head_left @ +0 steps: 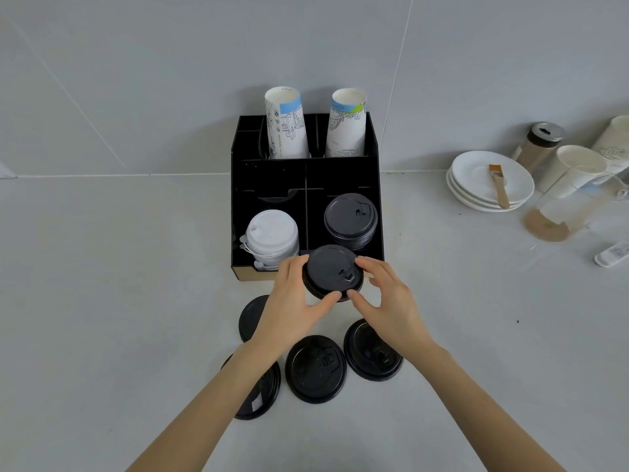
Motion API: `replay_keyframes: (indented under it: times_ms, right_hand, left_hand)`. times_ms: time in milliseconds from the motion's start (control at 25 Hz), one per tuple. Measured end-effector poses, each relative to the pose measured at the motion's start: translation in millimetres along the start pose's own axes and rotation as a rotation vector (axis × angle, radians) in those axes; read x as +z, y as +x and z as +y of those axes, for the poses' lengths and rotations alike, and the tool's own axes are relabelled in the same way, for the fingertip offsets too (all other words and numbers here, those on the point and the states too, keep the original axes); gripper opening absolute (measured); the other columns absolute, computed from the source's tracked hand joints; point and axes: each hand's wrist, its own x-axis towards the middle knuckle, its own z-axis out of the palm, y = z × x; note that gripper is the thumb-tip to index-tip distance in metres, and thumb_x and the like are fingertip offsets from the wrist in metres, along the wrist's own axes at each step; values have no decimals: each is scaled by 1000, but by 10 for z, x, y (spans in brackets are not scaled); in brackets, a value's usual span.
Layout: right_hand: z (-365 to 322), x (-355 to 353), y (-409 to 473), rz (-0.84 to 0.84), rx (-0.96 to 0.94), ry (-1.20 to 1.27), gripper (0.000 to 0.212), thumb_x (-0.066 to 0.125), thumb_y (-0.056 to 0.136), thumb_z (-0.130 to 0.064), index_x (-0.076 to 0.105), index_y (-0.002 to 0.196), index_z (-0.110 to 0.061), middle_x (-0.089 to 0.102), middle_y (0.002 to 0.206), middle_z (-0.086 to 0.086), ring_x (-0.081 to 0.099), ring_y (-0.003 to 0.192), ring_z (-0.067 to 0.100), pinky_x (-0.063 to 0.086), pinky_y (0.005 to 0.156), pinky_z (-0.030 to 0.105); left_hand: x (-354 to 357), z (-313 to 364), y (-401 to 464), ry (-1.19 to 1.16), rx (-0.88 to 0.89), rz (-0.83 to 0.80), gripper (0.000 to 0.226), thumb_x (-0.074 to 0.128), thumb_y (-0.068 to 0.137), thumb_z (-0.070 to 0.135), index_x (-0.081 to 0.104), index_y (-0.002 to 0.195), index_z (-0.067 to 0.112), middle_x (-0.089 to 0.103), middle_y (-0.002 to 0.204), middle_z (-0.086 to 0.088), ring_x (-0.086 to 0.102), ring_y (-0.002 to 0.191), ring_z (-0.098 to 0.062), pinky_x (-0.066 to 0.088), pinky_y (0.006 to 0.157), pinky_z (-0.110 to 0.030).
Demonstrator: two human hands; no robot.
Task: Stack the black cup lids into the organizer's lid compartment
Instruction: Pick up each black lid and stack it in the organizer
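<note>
A black cup lid (pixel 332 271) is held between both hands just in front of the black organizer (pixel 238 212). My left hand (pixel 292 301) grips its left rim and my right hand (pixel 388 301) grips its right rim. In the organizer's front right compartment sits a stack of black lids (pixel 350 218). The front left compartment holds a stack of white lids (pixel 272 238). Several loose black lids lie on the counter below my hands: one (pixel 316 367) in the middle, one (pixel 371 356) at the right, and two (pixel 250 316) (pixel 263 393) partly hidden by my left arm.
Two stacks of printed paper cups (pixel 287 126) (pixel 345 126) stand in the organizer's back compartments against the wall. At the right are stacked white saucers (pixel 476 185) with a brush (pixel 498 183), a shaker jar (pixel 541 143), paper cups (pixel 575 170) and a clear glass (pixel 565 216).
</note>
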Motion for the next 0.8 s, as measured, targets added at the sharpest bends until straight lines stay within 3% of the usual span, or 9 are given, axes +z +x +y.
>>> replay_keyframes:
  times_ms: [80, 280, 360, 480, 680, 800]
  right_hand:
    - [-13, -58, 24, 1, -4, 4, 46, 60, 82, -14, 44, 124, -17, 48, 131, 0, 44, 108, 4, 28, 91, 3]
    - [-57, -204, 191, -40, -50, -39, 50, 61, 81, -14, 40, 127, -15, 48, 131, 2, 42, 108, 5, 22, 85, -10]
    - [-71, -268, 297, -55, -61, -50, 52, 61, 81, -15, 38, 128, -16, 46, 134, 3, 39, 111, 4, 24, 89, -4]
    - [-59, -388, 505, -68, -74, -124, 55, 60, 81, -17, 35, 130, -18, 46, 135, 2, 39, 119, 10, 27, 97, 15]
    - [13, -540, 907, -142, -150, -270, 56, 59, 81, -14, 33, 131, -13, 46, 135, 8, 38, 122, 22, 19, 90, 7]
    - [56, -552, 1088, -189, -159, -298, 58, 57, 82, -13, 30, 133, -13, 42, 139, 8, 34, 128, 23, 21, 99, 17]
  left_hand:
    - [-12, -4, 29, -4, 5, -7, 63, 66, 75, 31, 33, 127, 18, 40, 128, -3, 43, 107, -10, 34, 87, -20]
    - [-7, 57, 143, 11, 7, 23, 69, 65, 75, 36, 29, 131, 19, 38, 125, -2, 40, 104, -6, 32, 84, -16]
    - [12, 115, 233, 12, 12, 53, 69, 65, 75, 36, 29, 131, 18, 38, 125, -5, 43, 108, -12, 35, 84, -21]
    - [33, 193, 405, -26, -16, 57, 68, 65, 76, 33, 29, 131, 17, 36, 128, -7, 44, 112, -16, 36, 84, -24]
    - [119, 249, 701, -42, -53, 105, 64, 65, 77, 31, 31, 128, 15, 37, 127, -9, 45, 111, -18, 36, 83, -23]
    - [212, 249, 817, -38, -91, 150, 63, 65, 76, 31, 33, 127, 12, 39, 125, -12, 46, 111, -23, 39, 85, -26]
